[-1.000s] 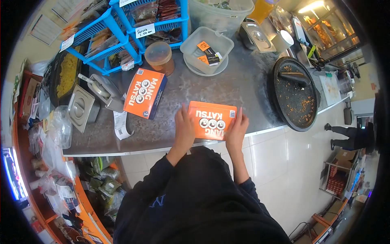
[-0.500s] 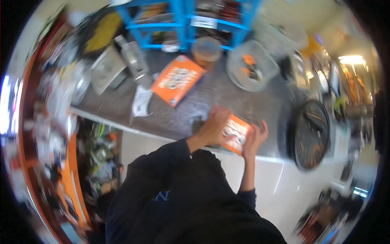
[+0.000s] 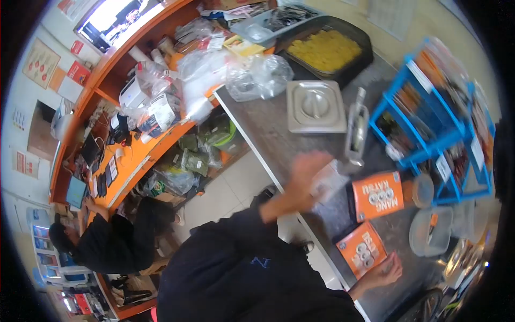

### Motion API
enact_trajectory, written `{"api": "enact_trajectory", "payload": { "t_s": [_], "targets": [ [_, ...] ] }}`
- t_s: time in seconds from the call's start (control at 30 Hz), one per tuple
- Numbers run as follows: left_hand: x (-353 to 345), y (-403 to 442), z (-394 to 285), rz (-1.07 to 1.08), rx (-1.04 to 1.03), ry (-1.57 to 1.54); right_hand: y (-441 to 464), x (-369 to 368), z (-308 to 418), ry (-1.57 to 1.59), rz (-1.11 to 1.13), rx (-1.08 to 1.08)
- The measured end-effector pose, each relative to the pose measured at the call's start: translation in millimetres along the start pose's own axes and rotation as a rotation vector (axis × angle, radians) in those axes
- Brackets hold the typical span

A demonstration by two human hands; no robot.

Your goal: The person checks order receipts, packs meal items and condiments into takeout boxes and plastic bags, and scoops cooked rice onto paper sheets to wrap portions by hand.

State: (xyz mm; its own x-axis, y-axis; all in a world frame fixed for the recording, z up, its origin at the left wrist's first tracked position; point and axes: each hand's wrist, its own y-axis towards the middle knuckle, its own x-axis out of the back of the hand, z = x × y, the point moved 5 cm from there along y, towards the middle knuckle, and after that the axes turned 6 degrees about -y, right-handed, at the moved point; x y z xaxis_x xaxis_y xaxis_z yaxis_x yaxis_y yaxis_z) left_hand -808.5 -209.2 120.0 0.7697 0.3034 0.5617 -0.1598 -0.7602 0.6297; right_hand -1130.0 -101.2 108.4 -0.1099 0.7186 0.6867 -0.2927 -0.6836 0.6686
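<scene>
Just below the upper orange box (image 3: 378,196) on a dark desk (image 3: 266,122), the lower orange box (image 3: 361,249) lies almost edge to edge with it; half a second ago this lower box was between both hands, apart from its neighbour. Now the hands have parted. The left hand (image 3: 307,176), blurred by motion, is left of the upper box, over or beside a pale paper slip (image 3: 331,183); whether it grips the slip cannot be told. The right hand (image 3: 383,271) is below the upper box, at the lower box's corner, fingers loosely curled; whether it touches that box is unclear. The lower box thus seems to rest on the desk, no longer handled from both sides. Both boxes read "MANG KATSU" in white capitals, with round emblems between the words. Print on the slip is too blurred to read, as are the white labels (image 3: 420,77) on blue racks (image 3: 434,147) to the upper box's upper right. Left of and below that box, a blue letter N (image 3: 260,262) marks the wearer's dark top (image 3: 230,257).
</scene>
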Motion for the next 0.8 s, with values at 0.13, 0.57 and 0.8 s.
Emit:
{"api": "enact_trajectory", "payload": {
  "t_s": [0.13, 0.57, 0.8],
  "targets": [
    [142.4, -10.9, 184.3, -0.53, 0.435, 0.094, 24.0, -56.8, 156.3, 0.297, 0.09, -0.071],
    [568.5, -309.1, 353.6, -1.431, 0.81, 0.435, -49.9, -168.4, 707.4, 1.312, 0.924, 0.807],
    [612.6, -325.3, 468.9, -1.146, 1.068, -0.165, -97.5, -118.2, 883.6, 1.471, 0.882, 1.032]
  ]
}}
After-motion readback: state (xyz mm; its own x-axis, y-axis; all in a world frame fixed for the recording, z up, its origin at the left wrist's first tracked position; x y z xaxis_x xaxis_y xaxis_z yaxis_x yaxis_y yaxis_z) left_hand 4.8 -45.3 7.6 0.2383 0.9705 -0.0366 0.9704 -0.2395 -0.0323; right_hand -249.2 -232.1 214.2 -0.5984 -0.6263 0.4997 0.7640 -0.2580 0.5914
